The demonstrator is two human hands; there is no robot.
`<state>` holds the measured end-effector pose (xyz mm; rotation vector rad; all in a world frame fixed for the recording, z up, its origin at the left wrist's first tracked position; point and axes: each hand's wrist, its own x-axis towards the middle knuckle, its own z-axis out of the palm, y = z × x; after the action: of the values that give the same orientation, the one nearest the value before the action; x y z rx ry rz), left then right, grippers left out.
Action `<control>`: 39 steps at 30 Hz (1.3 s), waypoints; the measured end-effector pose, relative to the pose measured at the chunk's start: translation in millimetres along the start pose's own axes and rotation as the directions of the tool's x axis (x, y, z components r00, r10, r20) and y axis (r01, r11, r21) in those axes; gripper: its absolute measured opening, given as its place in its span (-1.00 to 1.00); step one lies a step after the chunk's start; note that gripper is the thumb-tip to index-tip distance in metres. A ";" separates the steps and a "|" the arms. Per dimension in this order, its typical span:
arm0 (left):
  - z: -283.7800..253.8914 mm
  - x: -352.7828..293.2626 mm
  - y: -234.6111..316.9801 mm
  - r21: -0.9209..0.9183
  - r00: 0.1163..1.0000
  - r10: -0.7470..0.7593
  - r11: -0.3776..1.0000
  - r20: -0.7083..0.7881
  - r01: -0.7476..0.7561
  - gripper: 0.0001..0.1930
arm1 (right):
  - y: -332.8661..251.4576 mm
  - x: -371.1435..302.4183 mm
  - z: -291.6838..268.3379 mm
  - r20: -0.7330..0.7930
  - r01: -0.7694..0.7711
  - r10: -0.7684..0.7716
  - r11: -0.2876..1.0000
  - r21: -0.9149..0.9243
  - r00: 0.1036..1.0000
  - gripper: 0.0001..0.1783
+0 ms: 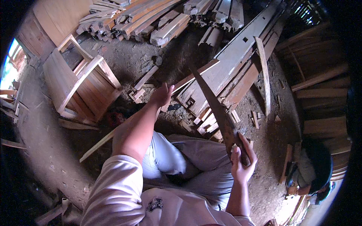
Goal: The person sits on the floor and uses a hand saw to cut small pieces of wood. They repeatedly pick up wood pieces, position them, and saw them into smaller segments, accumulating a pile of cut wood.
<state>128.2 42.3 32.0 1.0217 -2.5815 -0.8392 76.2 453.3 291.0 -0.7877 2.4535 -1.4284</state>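
Note:
My right hand (243, 165) is wrapped round the handle of a hand saw (217, 101). Its long, dark blade tapers up and away to the left, the tip in the shadows beyond the planks. My left hand (162, 97) is closed on a thin wooden strip (198, 73). One end of the strip reaches up to the right over a wide plank. A pale length in line with it shows below my left forearm, which hides the part between. The saw blade passes close to the strip's far end; whether they touch I cannot tell.
Wide planks (233, 60) run from the middle toward the upper right, with offcuts (209, 124) at their near end. Stacked timber (139, 17) lies at the back. A wooden frame with slatted panels (81, 83) stands left. A curved pale board (264, 75) leans at right.

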 end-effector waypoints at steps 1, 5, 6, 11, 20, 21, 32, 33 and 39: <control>1.8 -0.3 -5.6 -0.014 1.000 -0.014 1.000 0.004 0.014 -0.34 | -1.7 7.0 6.1 0.024 0.016 -0.016 1.000 0.004 1.000 -0.52; -20.3 -1.2 10.3 0.024 0.992 -0.058 0.998 0.112 0.055 -0.37 | -4.5 37.2 24.1 0.085 0.148 -0.147 0.989 -0.005 0.986 -0.54; -24.5 -3.2 11.0 0.033 0.987 -0.062 0.998 0.150 0.058 -0.38 | -1.5 46.6 34.2 0.052 0.178 -0.181 0.982 0.057 0.982 -0.54; -14.9 -6.4 3.6 0.053 0.981 -0.088 0.995 0.171 0.080 -0.38 | 4.7 92.7 75.0 0.124 0.262 -0.269 0.963 0.068 0.955 -0.54; 21.3 22.5 0.8 -0.014 1.000 0.015 1.000 0.016 -0.015 -0.40 | 25.7 85.6 98.3 0.176 0.233 -0.244 0.969 0.081 0.954 -0.54; 19.0 32.6 25.4 -0.039 0.999 -0.003 0.999 0.039 0.004 -0.42 | 28.6 83.8 96.4 0.183 0.221 -0.230 0.973 0.067 0.956 -0.54; 7.1 38.6 94.6 -0.114 0.939 -0.343 0.932 0.039 0.345 -0.64 | 39.0 88.5 93.2 0.261 0.249 -0.253 0.967 0.049 0.932 -0.41; 8.7 40.8 96.1 -0.126 0.924 -0.380 0.915 0.044 0.383 -0.65 | 33.5 92.3 96.7 0.255 0.265 -0.261 0.964 0.021 0.931 -0.43; 20.0 35.2 80.7 -0.134 0.980 -0.189 0.975 -0.060 0.180 -0.66 | 42.3 140.5 142.1 0.261 0.390 -0.379 0.921 0.011 0.888 -0.54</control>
<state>50.0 74.3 64.0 1.2427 -2.3656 -0.9797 3.1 288.5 195.1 -1.4394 2.2144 -1.2885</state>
